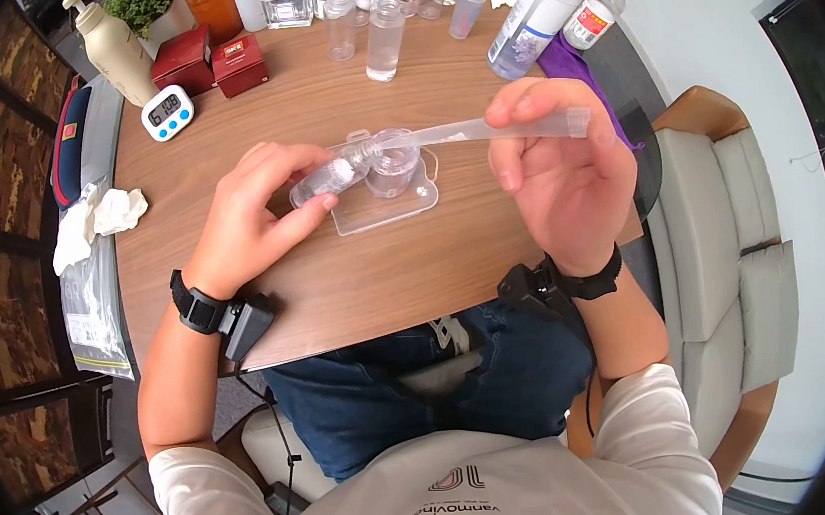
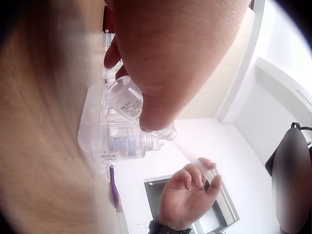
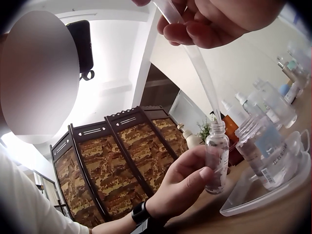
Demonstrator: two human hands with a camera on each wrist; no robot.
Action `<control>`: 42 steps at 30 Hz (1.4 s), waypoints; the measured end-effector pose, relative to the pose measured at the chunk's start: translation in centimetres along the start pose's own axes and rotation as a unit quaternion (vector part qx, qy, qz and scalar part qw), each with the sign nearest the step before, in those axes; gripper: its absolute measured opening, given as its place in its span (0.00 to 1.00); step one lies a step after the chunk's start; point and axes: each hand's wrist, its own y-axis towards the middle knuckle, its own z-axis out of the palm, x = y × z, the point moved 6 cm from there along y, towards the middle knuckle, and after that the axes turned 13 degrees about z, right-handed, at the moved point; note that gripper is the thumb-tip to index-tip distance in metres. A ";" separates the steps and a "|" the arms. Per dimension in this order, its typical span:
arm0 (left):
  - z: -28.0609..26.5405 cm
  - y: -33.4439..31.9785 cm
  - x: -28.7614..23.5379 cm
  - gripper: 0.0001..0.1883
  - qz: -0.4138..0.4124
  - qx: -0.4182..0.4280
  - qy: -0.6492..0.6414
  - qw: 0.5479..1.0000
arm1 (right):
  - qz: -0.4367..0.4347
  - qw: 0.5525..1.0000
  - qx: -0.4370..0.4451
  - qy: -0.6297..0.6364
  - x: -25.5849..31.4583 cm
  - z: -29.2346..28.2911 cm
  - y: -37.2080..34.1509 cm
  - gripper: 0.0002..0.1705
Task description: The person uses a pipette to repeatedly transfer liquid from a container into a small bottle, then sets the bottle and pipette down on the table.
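My left hand (image 1: 252, 209) holds a small clear bottle (image 1: 322, 180) between thumb and fingers, tilted in the head view with its mouth to the right. In the right wrist view the bottle (image 3: 214, 163) has small print on its side. My right hand (image 1: 570, 176) pinches the wide end of a long translucent plastic dropper (image 1: 455, 132). The dropper's thin tip (image 3: 216, 115) is at the bottle's mouth. Just beyond the bottle, an open clear jar (image 3: 263, 151) with a label stands in a shallow clear plastic tray (image 1: 364, 224) on the table.
Several clear bottles (image 1: 385, 44) line the back of the wooden table (image 1: 316, 298). A large bottle (image 1: 524, 30) stands back right by a purple cloth (image 1: 575, 84). On the left are a white timer (image 1: 166, 114), red boxes (image 1: 240, 66), a pump bottle (image 1: 109, 48) and crumpled tissues (image 1: 116, 210).
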 end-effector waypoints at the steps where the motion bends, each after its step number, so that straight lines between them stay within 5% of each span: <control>1: 0.0 0.0 0.0 0.17 -0.001 -0.003 0.000 1.000 | 0.000 1.000 -0.001 -0.011 0.0 0.0 0.0 0.30; 11: 0.0 -0.3 0.8 0.18 -0.008 -0.010 0.033 0.999 | -0.031 0.998 -0.044 -0.042 0.1 0.0 0.5 0.23; 13: 0.0 -0.2 0.8 0.17 -0.019 -0.026 0.032 0.999 | 0.106 0.986 -0.066 -0.114 -2.4 1.4 1.3 0.17; 16: 0.0 -0.3 0.8 0.17 -0.012 -0.034 0.028 0.999 | 0.179 0.977 -0.063 -0.093 -5.1 2.1 2.0 0.14; 26: 0.0 -0.3 0.8 0.17 -0.014 -0.029 0.022 0.999 | 0.178 0.981 -0.058 -0.049 -5.7 1.4 2.5 0.30; 42: 0.0 -0.3 0.8 0.17 -0.019 -0.020 0.020 0.999 | 0.194 0.978 -0.060 -0.049 -5.8 1.1 2.8 0.28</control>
